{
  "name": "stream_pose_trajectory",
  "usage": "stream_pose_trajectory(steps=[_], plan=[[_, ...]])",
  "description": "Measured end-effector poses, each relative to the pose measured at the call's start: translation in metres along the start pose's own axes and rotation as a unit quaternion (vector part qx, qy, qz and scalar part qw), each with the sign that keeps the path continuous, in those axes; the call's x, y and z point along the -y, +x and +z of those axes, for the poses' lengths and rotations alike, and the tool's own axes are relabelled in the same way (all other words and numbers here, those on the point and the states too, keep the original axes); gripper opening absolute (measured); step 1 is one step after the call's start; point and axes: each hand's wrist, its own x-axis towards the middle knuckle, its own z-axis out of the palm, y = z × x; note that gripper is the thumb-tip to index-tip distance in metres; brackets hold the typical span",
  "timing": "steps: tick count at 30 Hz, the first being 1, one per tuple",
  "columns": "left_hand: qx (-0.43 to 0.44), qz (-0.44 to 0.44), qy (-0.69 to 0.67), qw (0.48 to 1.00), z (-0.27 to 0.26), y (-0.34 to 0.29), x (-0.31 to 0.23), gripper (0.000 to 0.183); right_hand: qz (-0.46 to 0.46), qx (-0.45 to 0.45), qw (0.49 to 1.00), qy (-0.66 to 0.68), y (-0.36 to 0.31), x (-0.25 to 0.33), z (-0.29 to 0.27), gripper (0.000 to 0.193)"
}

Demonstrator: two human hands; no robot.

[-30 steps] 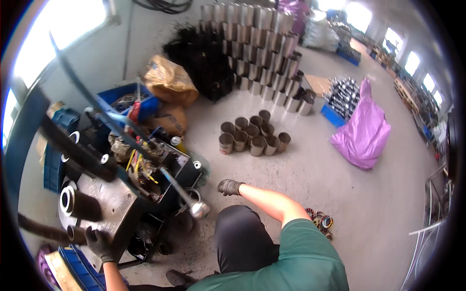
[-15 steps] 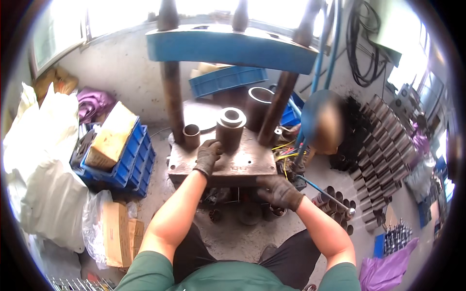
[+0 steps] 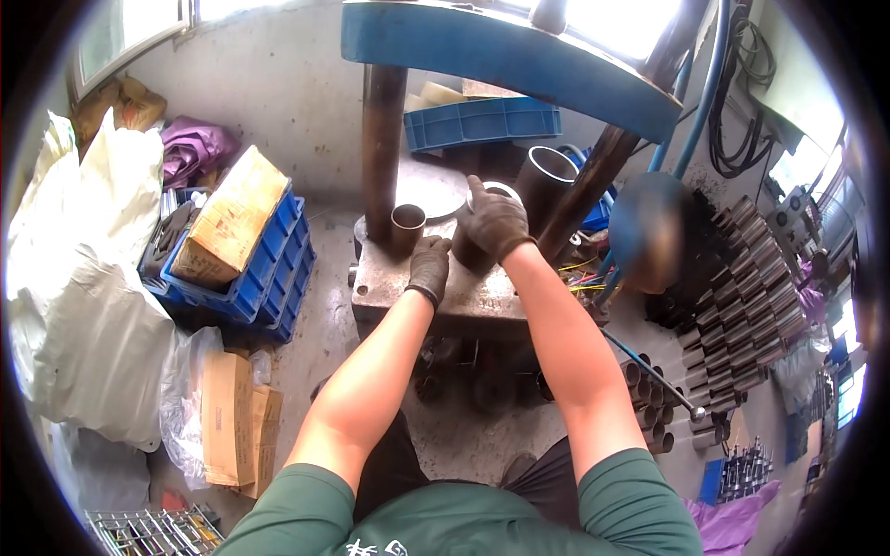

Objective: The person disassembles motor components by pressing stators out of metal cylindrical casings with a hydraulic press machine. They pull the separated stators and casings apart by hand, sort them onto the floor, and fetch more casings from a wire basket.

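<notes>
From my remote view, the gloved right hand (image 3: 498, 222) lies over a thick dark cylinder (image 3: 470, 257), which stands upright on the press bed (image 3: 394, 289) and is partly hidden by that hand. One finger reaches up by its pale rim; I can't tell whether the rest grip. The left hand (image 3: 429, 269) has its fingers bent and close together just beside a short tube (image 3: 407, 233); I can't make out whether it touches. Crowding my work, a dark column (image 3: 380, 153) rises behind the tube, another slants up at the right, and a blue crossbeam (image 3: 505, 54) spans above. A wider tube (image 3: 541, 185) stands behind the cylinder, a blue crate (image 3: 482, 127) farther back. Blue bins (image 3: 278, 283) sit left of the bed, stacked metal cylinders (image 3: 746, 301) well off right.
</notes>
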Motion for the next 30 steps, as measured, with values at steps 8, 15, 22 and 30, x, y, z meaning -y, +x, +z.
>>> stream_pose_trajectory(steps=[8,15,22,30], plan=[[0.117,-0.104,-0.056,0.986,0.030,-0.032,-0.028,0.049,0.005,-0.140,0.962,0.233,-0.112,-0.084,0.031,0.116],[0.169,-0.041,0.074,0.982,0.054,-0.057,-0.040,0.063,-0.011,-0.178,0.813,0.554,-0.168,-0.137,0.087,0.099],[0.088,-0.011,-0.003,0.996,0.055,-0.058,-0.039,0.049,0.136,-0.069,0.634,0.758,-0.185,-0.137,0.058,0.095],[0.040,0.213,0.631,0.745,0.010,-0.097,-0.105,0.033,0.085,-0.045,0.611,0.785,-0.200,-0.159,0.049,0.092]])
